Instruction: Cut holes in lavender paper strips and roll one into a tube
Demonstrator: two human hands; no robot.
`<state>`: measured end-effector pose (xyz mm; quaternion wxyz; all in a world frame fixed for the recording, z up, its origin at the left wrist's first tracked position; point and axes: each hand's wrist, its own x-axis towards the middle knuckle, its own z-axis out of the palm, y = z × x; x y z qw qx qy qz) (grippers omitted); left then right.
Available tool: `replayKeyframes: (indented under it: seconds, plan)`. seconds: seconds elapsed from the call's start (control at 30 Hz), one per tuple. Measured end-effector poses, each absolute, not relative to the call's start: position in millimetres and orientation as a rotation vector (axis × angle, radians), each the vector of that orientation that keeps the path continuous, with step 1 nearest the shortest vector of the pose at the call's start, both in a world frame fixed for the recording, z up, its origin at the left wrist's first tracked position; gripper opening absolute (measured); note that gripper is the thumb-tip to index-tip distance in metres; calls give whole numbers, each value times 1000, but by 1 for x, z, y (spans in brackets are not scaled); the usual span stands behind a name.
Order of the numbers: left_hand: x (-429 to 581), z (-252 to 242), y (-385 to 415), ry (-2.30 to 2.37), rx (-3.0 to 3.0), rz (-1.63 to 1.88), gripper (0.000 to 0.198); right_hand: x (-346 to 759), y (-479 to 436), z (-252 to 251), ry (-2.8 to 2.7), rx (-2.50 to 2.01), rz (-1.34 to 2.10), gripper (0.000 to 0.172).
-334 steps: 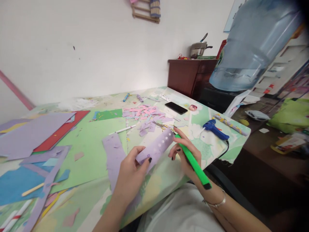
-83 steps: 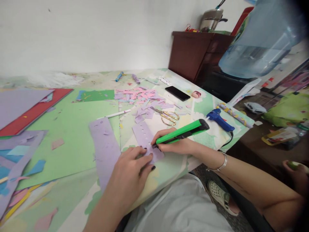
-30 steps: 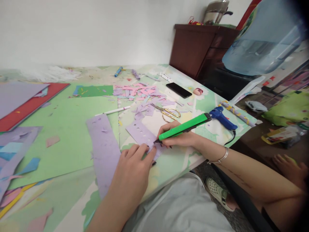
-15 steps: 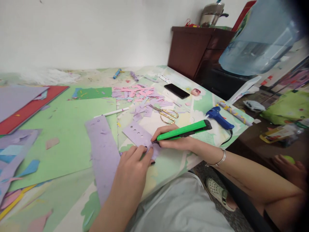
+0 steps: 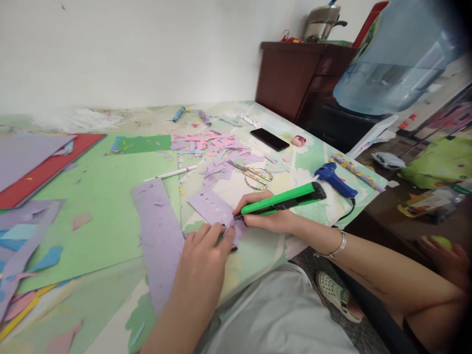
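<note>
My right hand (image 5: 264, 215) grips a green utility knife (image 5: 285, 199), its tip pressed on the near end of a small purple paper strip (image 5: 211, 207) that has a row of round holes. My left hand (image 5: 205, 258) lies flat on the near end of that strip, fingers spread, holding it down against the table (image 5: 320, 158). A longer purple strip (image 5: 158, 236) lies just to the left of my left hand.
Gold scissors (image 5: 254, 174), a blue glue gun (image 5: 334, 178), a black phone (image 5: 269, 139) and a pile of pink and purple scraps (image 5: 210, 145) lie behind. Coloured paper sheets (image 5: 47, 167) cover the left. A water bottle (image 5: 394, 59) and another person's hand (image 5: 444, 253) are at right.
The knife tip has crept slightly along the holed strip under my right hand. My left hand keeps pressing the strip. The camera view shifted a little.
</note>
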<state>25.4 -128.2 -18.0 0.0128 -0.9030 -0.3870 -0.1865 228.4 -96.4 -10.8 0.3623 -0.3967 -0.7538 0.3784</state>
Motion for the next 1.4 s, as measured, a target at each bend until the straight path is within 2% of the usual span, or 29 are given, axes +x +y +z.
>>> replayKeyframes:
  seconds: [0.63,1.4]
  plan:
    - [34,-19,-134,-1183,-2705,-558,29,224,-100,-6,-1909,-1084,964,21]
    - [34,-23,-133,-1155,-2657,-549,27,219,-107,-8,-1951,-1233,771,20]
